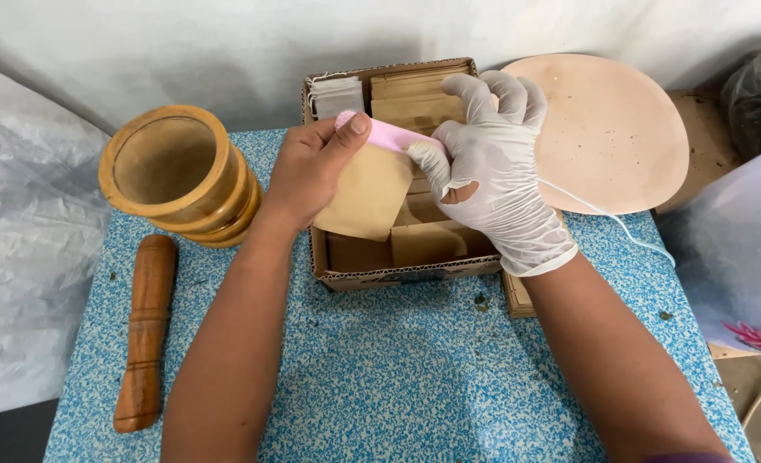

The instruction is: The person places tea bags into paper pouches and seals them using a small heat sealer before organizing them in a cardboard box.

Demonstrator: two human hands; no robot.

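Above the open cardboard box (398,274), a slim pink device (387,135) is pinched at its left end by the thumb and fingers of the bare left hand (312,171), and a tan paper pouch (365,195) is held beneath it. The device's right end is closed on by the white-gloved right hand (494,176), from which a thin white cord (608,214) trails rightward. Tan pouches fill the box. Open blue-speckled bench (398,386) lies nearer. A wooden mortar (179,176) and pestle (145,330) occupy the left edge; a round pinkish plate (616,133) sits right.
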